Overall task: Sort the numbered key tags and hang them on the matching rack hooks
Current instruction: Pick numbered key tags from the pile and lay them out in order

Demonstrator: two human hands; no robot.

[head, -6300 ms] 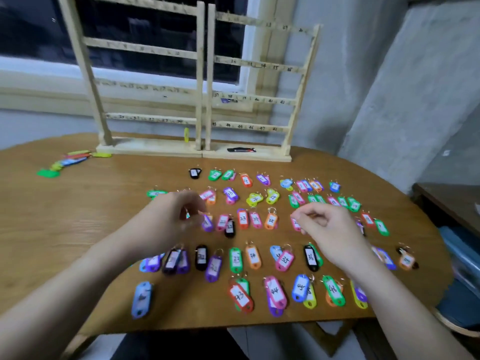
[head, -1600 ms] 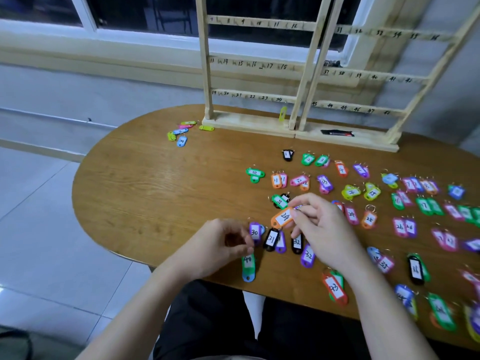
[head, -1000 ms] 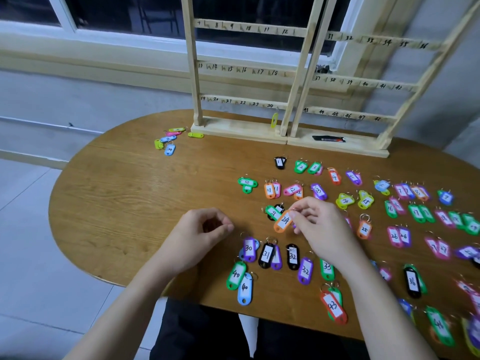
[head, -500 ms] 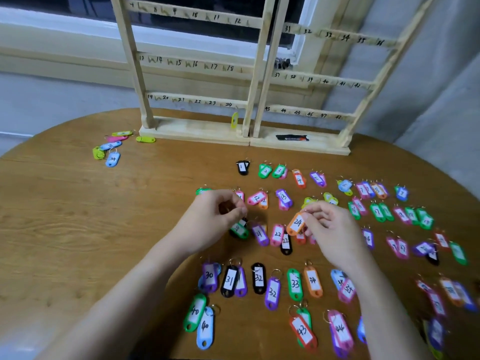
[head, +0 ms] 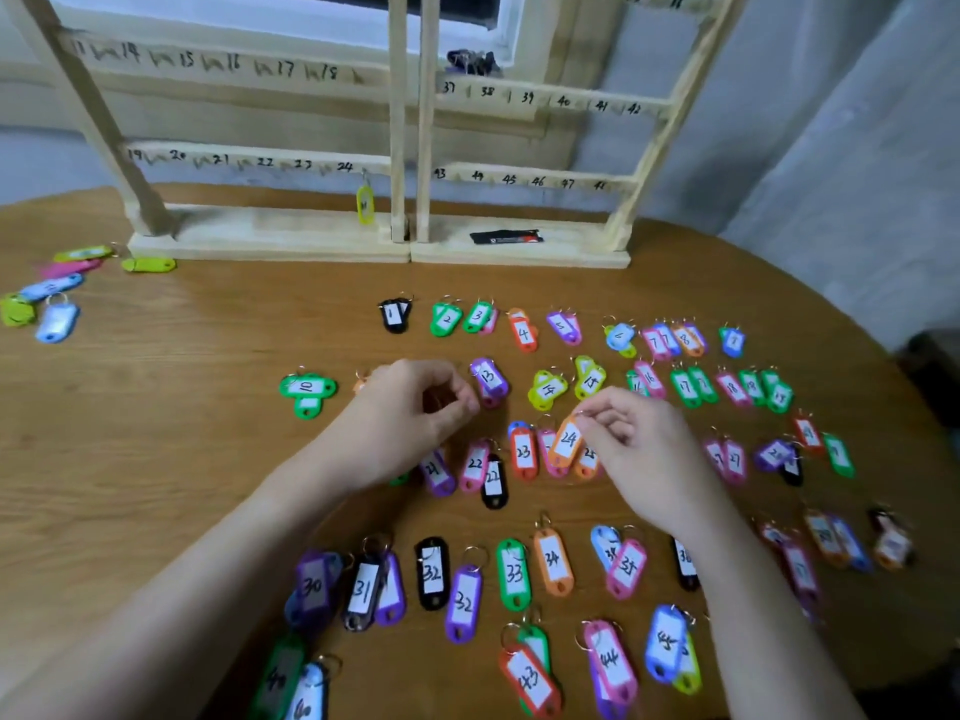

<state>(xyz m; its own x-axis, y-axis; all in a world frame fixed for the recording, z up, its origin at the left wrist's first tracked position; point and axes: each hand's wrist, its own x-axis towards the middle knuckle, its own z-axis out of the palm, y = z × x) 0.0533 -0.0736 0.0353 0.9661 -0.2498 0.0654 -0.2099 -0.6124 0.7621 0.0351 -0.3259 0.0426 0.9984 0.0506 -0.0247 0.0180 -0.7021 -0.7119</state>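
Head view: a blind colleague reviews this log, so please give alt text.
A person's right hand pinches an orange tag numbered 24 above rows of coloured numbered key tags on a wooden table; the left hand hovers curled beside it. Behind, a wooden rack holds one yellow tag.

Roughly seventy key tags (head: pixel 513 574), two hands (head: pixel 641 449).

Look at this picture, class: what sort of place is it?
Probably a plain room at home or in an office, used for sorting: an oval wooden table stands by a window, bearing a numbered wooden hook rack and rows of coloured plastic key tags.
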